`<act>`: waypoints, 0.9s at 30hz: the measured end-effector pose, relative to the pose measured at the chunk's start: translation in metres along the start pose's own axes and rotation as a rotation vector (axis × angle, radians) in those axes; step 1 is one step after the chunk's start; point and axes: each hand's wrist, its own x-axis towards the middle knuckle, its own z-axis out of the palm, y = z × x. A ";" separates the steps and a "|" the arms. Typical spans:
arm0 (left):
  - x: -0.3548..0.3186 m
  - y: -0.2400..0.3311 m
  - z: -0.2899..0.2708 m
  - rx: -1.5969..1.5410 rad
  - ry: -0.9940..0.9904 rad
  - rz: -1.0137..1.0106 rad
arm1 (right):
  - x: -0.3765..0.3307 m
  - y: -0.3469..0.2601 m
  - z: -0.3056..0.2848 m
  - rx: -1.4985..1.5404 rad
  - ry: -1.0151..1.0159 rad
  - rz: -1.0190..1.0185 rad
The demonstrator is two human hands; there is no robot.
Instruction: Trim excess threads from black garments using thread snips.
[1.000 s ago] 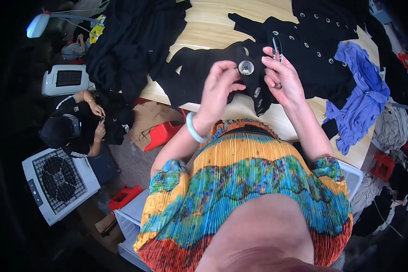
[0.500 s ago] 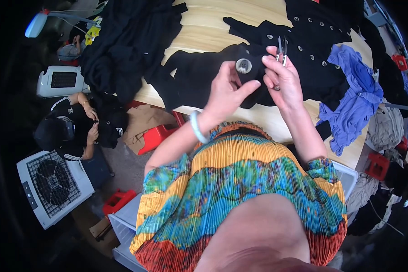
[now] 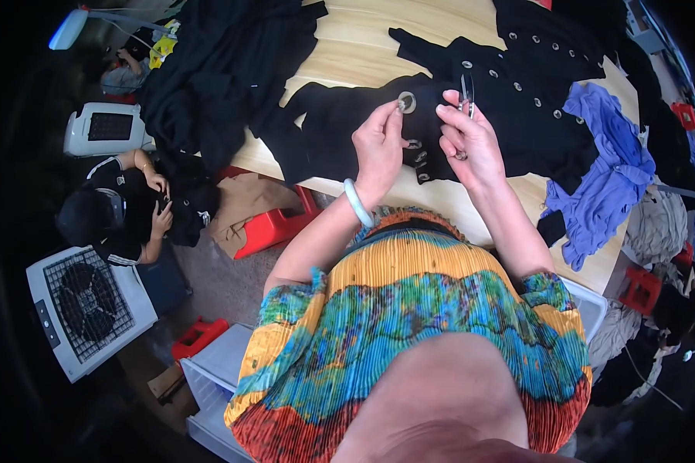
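On the wooden table (image 3: 363, 54) lies a black coat (image 3: 510, 100) — above its sleeve, left hand (image 3: 378, 150) pinches a round button (image 3: 407, 102), right hand (image 3: 471, 143) grips small snips (image 3: 466, 91).

Head camera, looking steeply down, close over table (image 3: 347, 46).

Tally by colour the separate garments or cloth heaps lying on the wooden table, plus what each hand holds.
Black garments: 3, the heap at far left, the one under the hands, the buttoned coat
Blue garment: 1
Round metal button, left hand: 1
Small snips, right hand: 1
Total: 6
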 end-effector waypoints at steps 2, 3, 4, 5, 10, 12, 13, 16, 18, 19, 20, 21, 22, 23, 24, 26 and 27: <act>0.001 -0.006 -0.006 -0.069 -0.088 -0.004 | 0.000 -0.002 0.000 0.030 0.036 0.026; 0.000 -0.005 -0.008 -0.069 -0.089 -0.006 | 0.000 -0.003 -0.001 0.045 0.039 0.038; 0.000 -0.003 -0.009 -0.148 -0.119 -0.065 | 0.001 -0.004 -0.004 0.045 0.042 0.039; 0.000 -0.002 -0.011 -0.227 -0.148 -0.125 | 0.002 -0.004 -0.007 0.079 0.032 0.052; -0.004 -0.005 -0.015 -0.657 -0.273 -0.424 | 0.006 -0.004 -0.011 0.183 0.096 0.121; -0.009 -0.004 -0.014 -0.580 -0.261 -0.366 | 0.007 -0.003 -0.012 0.235 0.103 0.154; -0.014 -0.006 -0.011 -0.483 -0.257 -0.301 | 0.007 -0.002 -0.012 0.235 0.103 0.154; -0.017 -0.014 -0.002 -0.327 -0.179 -0.129 | 0.006 -0.001 -0.008 0.230 0.101 0.166; -0.016 -0.009 -0.004 -0.201 -0.124 -0.135 | 0.004 -0.001 -0.007 0.233 0.099 0.172; -0.015 -0.004 -0.009 -0.188 -0.166 -0.129 | 0.003 -0.001 -0.008 0.233 0.101 0.171; -0.016 0.003 -0.015 -0.174 -0.207 -0.124 | 0.002 -0.002 -0.011 0.242 0.074 0.167; -0.018 0.025 -0.022 -0.221 -0.251 -0.270 | 0.002 -0.004 -0.015 0.253 0.050 0.159; -0.021 0.042 -0.033 -0.268 -0.293 -0.320 | -0.001 -0.007 -0.014 0.258 0.050 0.161; -0.026 0.054 -0.045 -0.317 -0.329 -0.373 | -0.006 -0.009 -0.012 0.209 0.003 0.172; -0.027 0.062 -0.051 -0.296 -0.357 -0.324 | -0.011 -0.010 -0.012 0.161 -0.037 0.175; -0.022 0.066 -0.057 -0.261 -0.385 -0.311 | -0.014 -0.008 -0.019 0.159 -0.068 0.158; -0.023 0.067 -0.060 -0.237 -0.383 -0.307 | -0.017 -0.007 -0.018 0.053 -0.112 0.101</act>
